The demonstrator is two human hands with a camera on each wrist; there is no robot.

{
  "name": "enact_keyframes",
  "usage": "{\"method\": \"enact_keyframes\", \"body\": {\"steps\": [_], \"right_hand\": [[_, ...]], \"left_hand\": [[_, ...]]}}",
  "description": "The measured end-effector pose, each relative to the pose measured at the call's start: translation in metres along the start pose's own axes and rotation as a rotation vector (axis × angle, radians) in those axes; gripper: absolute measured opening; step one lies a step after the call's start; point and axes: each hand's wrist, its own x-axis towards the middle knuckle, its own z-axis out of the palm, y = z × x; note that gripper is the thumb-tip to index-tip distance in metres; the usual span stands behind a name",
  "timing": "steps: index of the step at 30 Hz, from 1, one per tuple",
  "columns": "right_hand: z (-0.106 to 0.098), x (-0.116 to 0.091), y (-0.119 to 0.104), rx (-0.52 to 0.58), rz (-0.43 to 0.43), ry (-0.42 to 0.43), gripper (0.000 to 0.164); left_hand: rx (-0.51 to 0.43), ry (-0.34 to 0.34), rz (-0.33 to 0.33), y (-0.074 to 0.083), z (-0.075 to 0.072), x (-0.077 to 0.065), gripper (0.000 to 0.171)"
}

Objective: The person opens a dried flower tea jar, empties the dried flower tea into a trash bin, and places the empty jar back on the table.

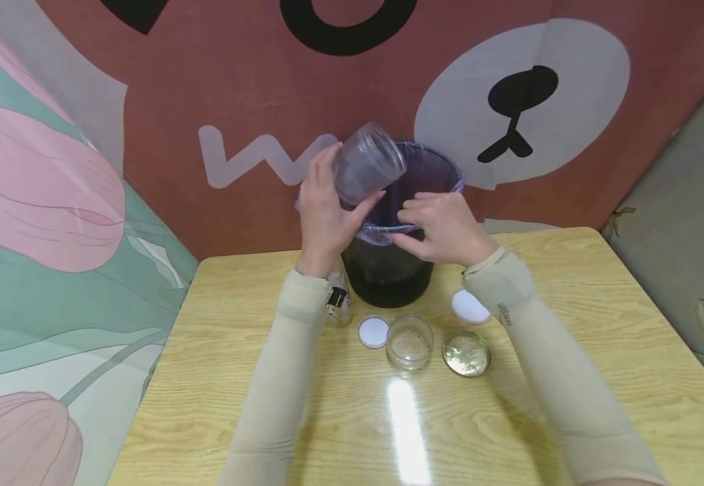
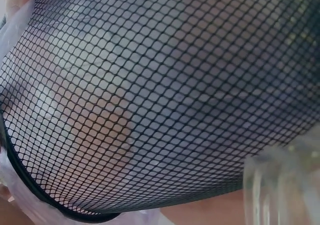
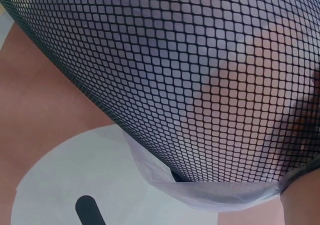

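Observation:
My left hand (image 1: pixel 324 212) grips a clear plastic jar (image 1: pixel 364 165) round its side. The jar is tilted, its open mouth facing right over the opening of a black mesh trash bin (image 1: pixel 388 273). A thin purple trash bag (image 1: pixel 412 175) lines the bin and folds over its rim. At the near right of that rim is my right hand (image 1: pixel 445 226), fingers curled over the inside and thumb on the outer edge. Both wrist views are mostly filled by the bin's mesh (image 2: pixel 160 85), with the bag's pale fold (image 3: pixel 215 192) along the rim.
On the wooden table (image 1: pixel 236 378), in front of the bin, stand a small clear container (image 1: pixel 409 344) and a clear bottle (image 1: pixel 339 304) beside my left wrist. A gold lid (image 1: pixel 466 354) and two white lids, one left (image 1: pixel 373 332) and one right (image 1: pixel 470 307), lie around. A printed cloth (image 1: pixel 236 81) hangs behind.

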Motion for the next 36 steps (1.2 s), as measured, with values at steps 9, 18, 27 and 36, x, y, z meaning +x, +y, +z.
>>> {"method": "enact_keyframes", "body": {"steps": [9,18,27,36], "right_hand": [[0.000,0.002,-0.002,0.015,-0.003,-0.016,0.033],[-0.007,-0.002,-0.002,0.003,0.001,-0.022,0.038],[-0.008,-0.010,-0.001,0.072,0.000,0.025,0.038],[-0.011,-0.012,-0.002,0.148,0.012,0.053,0.036]], "left_hand": [[-0.040,0.019,-0.002,-0.001,-0.003,0.000,0.090],[-0.174,0.071,-0.018,0.001,-0.006,-0.004,0.090],[-0.254,0.078,-0.021,0.002,-0.011,-0.006,0.091],[-0.328,0.113,-0.070,0.000,-0.016,-0.007,0.089]]}}
